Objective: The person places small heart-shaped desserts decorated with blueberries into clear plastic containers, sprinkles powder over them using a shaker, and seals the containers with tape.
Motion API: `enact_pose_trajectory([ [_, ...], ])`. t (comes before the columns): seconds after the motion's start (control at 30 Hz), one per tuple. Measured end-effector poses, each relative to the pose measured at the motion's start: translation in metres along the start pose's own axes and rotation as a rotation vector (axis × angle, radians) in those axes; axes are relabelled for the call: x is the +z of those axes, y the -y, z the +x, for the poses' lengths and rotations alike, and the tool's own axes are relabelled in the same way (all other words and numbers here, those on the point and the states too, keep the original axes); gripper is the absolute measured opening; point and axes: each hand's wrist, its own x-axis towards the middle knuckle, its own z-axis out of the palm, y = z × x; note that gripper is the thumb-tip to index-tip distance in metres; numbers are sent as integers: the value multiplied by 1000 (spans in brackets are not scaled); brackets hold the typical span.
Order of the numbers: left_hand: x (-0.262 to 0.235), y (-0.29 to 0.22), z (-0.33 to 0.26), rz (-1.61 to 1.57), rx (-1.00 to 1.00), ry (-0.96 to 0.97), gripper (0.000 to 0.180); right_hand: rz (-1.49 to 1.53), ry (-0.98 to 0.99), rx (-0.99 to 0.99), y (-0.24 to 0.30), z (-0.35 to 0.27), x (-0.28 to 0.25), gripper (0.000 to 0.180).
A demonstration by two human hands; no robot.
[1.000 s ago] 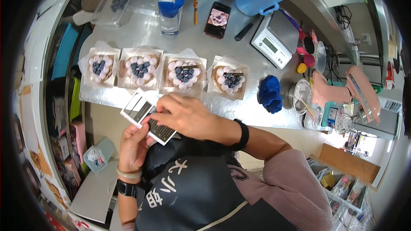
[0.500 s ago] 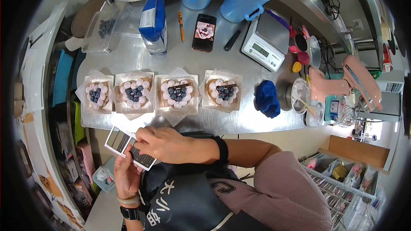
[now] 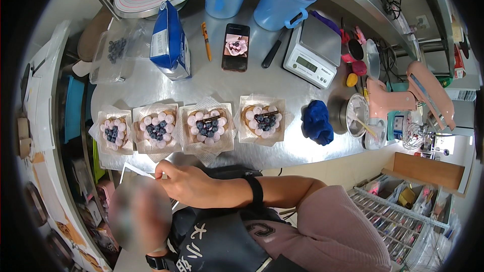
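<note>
A blurred patch covers my left hand (image 3: 143, 216), so its fingers are hidden. Beside it shows the corner of a white-edged flat case (image 3: 135, 170), off the table's front edge; the rest is covered. My right hand (image 3: 184, 184) reaches across from the right to that case, thumb and forefinger pinched together; what they hold, if anything, cannot be made out. Past the hands, several tarts sit in paper-lined white boxes in a row, with pale pink dollops round blueberries. The third tart (image 3: 206, 126) and the rightmost tart (image 3: 262, 121) carry dark sticks; the leftmost tart (image 3: 115, 133) has none.
Behind the tarts are a clear tub of blueberries (image 3: 116, 50), a blue carton (image 3: 170, 45), an orange pen (image 3: 206, 43), a phone (image 3: 235, 48) and a digital scale (image 3: 312, 55). To the right lie a blue cloth (image 3: 317, 123), a metal bowl (image 3: 354, 116) and a pink mixer (image 3: 390, 95).
The whole table sits lower in the picture now. My left hand and most of the case, visible before, are covered by blur. The right fingers still lie by the case.
</note>
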Motion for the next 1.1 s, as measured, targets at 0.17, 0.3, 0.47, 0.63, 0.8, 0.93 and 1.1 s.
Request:
enact_pose_trajectory([
  [0.17, -3, -7, 6, 174, 88, -57, 37, -41, 19, 26, -4, 7, -9, 19],
  [0.3, -7, -8, 11, 338, 111, -117, 37, 6, 19, 48, -9, 13, -9, 20],
  [0.47, -2, -10, 21, 576, 186, -79, 31, -47, 60, 18, -19, 17, -12, 14],
  [0.63, 4, -22, 16, 272, -18, -34, 39, -208, 58, -154, -12, 23, -32, 14],
  [0.8, 17, -25, 27, 181, -47, -22, 37, -252, 4, -165, -15, 23, -25, 17],
  [0.93, 20, -26, 32, 237, -16, -46, 32, -274, 12, -157, -17, 23, -26, 18],
  [1.1, 17, -27, 37, 257, -34, -19, 24, -278, 71, -116, -20, 26, -36, 22],
])
